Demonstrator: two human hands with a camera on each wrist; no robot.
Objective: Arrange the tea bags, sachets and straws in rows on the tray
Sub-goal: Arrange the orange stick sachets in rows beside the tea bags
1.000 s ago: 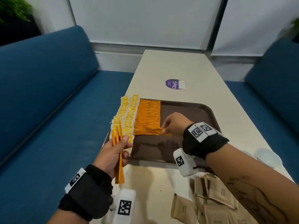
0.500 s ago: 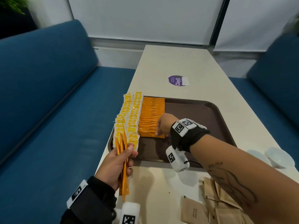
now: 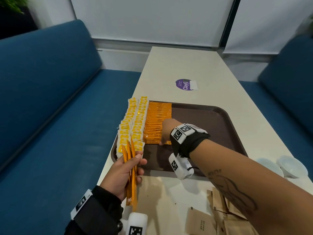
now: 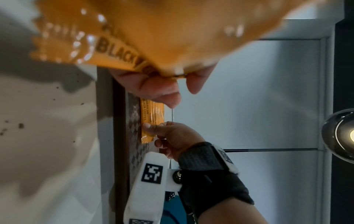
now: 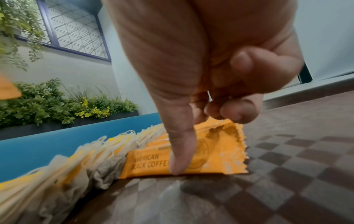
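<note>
A brown tray [image 3: 211,133] carries two rows of yellow-tagged tea bags [image 3: 133,126] along its left edge and a row of orange coffee sachets [image 3: 157,119] beside them. My right hand [image 3: 163,136] is at the near end of that row. Its thumb presses down on the nearest sachet [image 5: 216,159] and its curled fingers [image 5: 235,115] hold the sachet's far edge. Just off the tray's near-left corner, my left hand [image 3: 135,167] grips a bunch of several upright orange sachets [image 3: 128,153], which fill the top of the left wrist view [image 4: 153,37].
Brown paper sachets [image 3: 220,221] lie loose on the table at the near right. Two small white bowls [image 3: 291,167] stand right of the tray. A purple sticker [image 3: 184,84] is beyond it. Blue sofas flank the table on both sides.
My right hand has carried one orange sachet leftward and laid it at the near end of the orange row. My left hand keeps its bunch in place.
</note>
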